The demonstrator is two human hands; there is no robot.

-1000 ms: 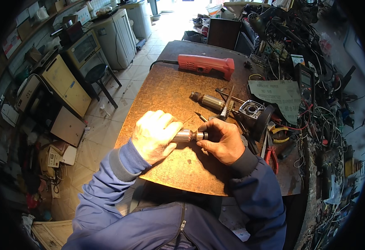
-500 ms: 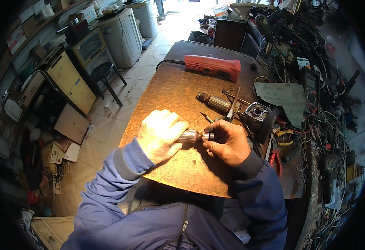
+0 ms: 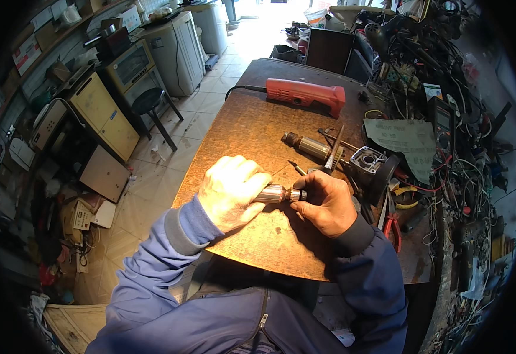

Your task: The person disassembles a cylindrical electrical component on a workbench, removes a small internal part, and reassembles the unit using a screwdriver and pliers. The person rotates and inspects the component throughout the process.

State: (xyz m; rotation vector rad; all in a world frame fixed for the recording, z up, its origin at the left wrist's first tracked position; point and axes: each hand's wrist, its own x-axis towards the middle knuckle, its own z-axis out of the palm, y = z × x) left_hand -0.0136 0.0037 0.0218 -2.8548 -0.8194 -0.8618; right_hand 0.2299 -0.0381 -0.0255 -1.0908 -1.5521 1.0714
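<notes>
Low over the near part of the wooden table, I hold a motor armature [image 3: 271, 194] lying crosswise between my hands. My left hand [image 3: 232, 193] is wrapped round its left part and hides that end. At the right end, the thumb and fingers of my right hand [image 3: 327, 203] pinch the armature beside its ribbed commutator. Behind my hands, a second armature [image 3: 312, 148] lies on the table next to a metal gear housing [image 3: 366, 159]. A thin dark pointed tool [image 3: 297, 168] rests just beyond my right fingers.
A red power tool body [image 3: 305, 94] with a black cord lies at the table's [image 3: 222, 141] far side. Right are a green sandpaper sheet [image 3: 402, 141], a multimeter [image 3: 442, 121], red-handled pliers [image 3: 393, 231] and heaped cables [image 3: 411, 65]. A black stool [image 3: 147, 101] stands left on the floor.
The whole view has shifted slightly, so things sit a little farther right and lower. Both hands keep their hold on the armature, with hardly any movement.
</notes>
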